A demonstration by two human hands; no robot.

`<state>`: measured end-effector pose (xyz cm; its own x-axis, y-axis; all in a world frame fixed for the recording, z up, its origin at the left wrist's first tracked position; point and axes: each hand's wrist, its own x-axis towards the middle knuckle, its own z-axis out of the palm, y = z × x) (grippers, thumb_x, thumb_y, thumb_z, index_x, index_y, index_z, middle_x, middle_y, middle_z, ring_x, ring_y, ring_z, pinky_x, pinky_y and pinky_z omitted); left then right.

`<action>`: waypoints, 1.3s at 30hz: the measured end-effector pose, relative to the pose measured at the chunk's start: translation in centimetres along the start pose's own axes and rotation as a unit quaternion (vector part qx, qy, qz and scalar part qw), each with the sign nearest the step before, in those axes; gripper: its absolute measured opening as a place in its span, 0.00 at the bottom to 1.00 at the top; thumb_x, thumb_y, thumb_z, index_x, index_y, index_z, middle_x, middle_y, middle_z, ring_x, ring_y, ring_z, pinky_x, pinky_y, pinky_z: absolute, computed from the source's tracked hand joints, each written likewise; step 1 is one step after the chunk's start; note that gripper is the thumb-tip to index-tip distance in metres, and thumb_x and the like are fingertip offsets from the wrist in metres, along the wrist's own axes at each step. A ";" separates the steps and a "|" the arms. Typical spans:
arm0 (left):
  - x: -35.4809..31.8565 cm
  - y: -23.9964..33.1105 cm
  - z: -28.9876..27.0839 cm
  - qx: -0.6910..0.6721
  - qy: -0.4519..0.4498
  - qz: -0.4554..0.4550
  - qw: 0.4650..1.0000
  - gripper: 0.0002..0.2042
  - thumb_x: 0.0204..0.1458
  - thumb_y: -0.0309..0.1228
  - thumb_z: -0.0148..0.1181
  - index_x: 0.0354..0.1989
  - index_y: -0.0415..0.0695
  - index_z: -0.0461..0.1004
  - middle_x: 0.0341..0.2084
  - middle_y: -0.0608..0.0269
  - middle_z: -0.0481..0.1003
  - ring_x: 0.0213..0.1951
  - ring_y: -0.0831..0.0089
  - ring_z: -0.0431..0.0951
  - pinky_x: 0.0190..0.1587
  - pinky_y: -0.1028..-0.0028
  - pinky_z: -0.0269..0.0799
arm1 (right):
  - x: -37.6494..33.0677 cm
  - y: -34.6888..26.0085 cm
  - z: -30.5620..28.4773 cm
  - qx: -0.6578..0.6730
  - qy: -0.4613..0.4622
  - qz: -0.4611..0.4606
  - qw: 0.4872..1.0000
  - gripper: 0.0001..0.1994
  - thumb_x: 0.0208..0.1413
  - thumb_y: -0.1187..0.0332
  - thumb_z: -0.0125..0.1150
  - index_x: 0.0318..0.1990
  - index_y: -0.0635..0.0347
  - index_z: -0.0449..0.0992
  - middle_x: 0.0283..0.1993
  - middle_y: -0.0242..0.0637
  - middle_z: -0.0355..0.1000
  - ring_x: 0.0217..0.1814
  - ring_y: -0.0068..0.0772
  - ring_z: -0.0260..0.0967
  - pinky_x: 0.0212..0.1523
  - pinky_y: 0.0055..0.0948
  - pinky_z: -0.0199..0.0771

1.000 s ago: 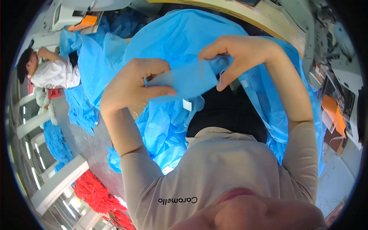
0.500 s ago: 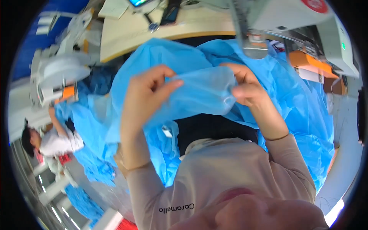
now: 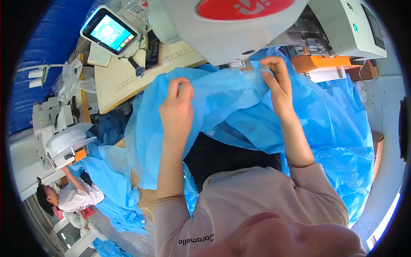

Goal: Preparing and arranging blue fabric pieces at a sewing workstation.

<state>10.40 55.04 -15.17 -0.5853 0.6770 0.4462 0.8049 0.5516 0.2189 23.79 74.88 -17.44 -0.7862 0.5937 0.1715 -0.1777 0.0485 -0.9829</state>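
Observation:
A large piece of thin blue fabric [image 3: 222,96] is stretched between my two hands, its upper edge lying under the head of a grey-white sewing machine [image 3: 222,36]. My left hand [image 3: 176,112] has its fingers curled closed on the fabric, left of the machine head. Close to the small metal part [image 3: 237,64] beneath that head, my right hand [image 3: 279,83] pinches the fabric's right end between thumb and fingers. The cloth's folds hang over my lap and spread far to the right. The machine head hides part of the work area.
On the pale table [image 3: 124,83] stand a lit control screen [image 3: 112,32], a dark phone [image 3: 152,49] and a wristwatch [image 3: 139,71]. An orange machine part [image 3: 319,63] sits at the right. At far left, a co-worker [image 3: 72,195] handles blue cloth by another machine [image 3: 64,143].
Both hands have lifted the fabric up toward the machine, and its right end now lies by the machine head. My view has shifted, bringing more of the machine and the screen into sight.

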 end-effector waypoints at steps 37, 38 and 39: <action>-7.1 -12.6 -7.0 0.019 0.010 -0.137 0.990 0.16 0.37 0.16 0.50 0.36 0.40 0.76 0.27 0.53 0.68 0.35 0.56 0.71 0.40 0.67 0.68 | -0.3 -4.1 -5.0 -0.148 0.061 0.007 0.987 0.12 0.61 0.69 0.45 0.42 0.67 0.72 0.36 0.39 0.74 0.38 0.28 0.70 0.45 0.28 0.69; -7.6 -13.0 -7.9 0.012 0.034 -0.108 0.994 0.16 0.38 0.15 0.48 0.38 0.39 0.75 0.29 0.54 0.68 0.35 0.58 0.71 0.42 0.69 0.67 | 0.6 -3.0 -4.2 -0.195 0.109 -0.024 0.974 0.11 0.62 0.68 0.46 0.41 0.67 0.71 0.38 0.40 0.74 0.41 0.29 0.69 0.46 0.28 0.68; -8.3 -13.4 -8.8 0.011 0.031 -0.102 0.994 0.16 0.38 0.15 0.48 0.38 0.39 0.75 0.29 0.54 0.68 0.35 0.58 0.71 0.42 0.69 0.67 | 1.1 -1.8 -3.3 -0.242 0.156 -0.054 0.956 0.10 0.62 0.68 0.46 0.40 0.66 0.70 0.41 0.41 0.73 0.43 0.29 0.68 0.48 0.28 0.67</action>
<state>5.31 37.75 -14.11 -0.7285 0.5191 0.4471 0.6674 0.6849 0.2923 25.20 78.16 -15.72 -0.5504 0.7715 0.3191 0.1068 0.4442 -0.8895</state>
